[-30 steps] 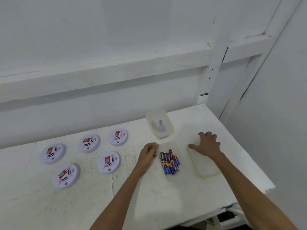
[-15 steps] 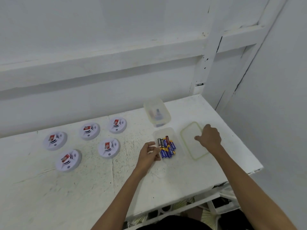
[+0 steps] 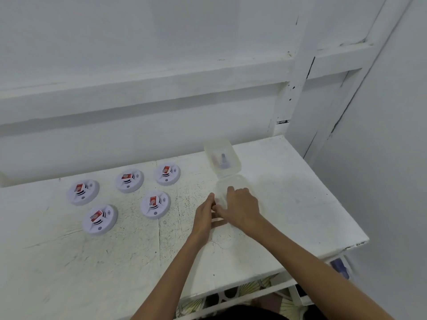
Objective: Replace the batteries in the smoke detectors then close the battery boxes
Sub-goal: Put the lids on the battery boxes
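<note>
Several round white smoke detectors with red labels lie on the left half of the white table (image 3: 288, 204); the nearest to my hands is one detector (image 3: 155, 204). The clear battery box (image 3: 231, 183) stands right of them, with its translucent lid over it, so the batteries are hidden. My left hand (image 3: 204, 215) grips the box's near left corner between fingers and thumb. My right hand (image 3: 240, 206) lies on top of the lid, its fingers curled over the lid's left edge, touching my left fingers.
A second clear lidded box (image 3: 222, 158) with a few dark items inside sits just behind the battery box. A white wall and post close the back and right. The table's right edge (image 3: 360, 241) drops off to a lower shelf.
My right hand has carried the lid from the table's right side onto the battery box, covering the batteries. My left hand stays at the box's left edge. The camera has tilted slightly.
</note>
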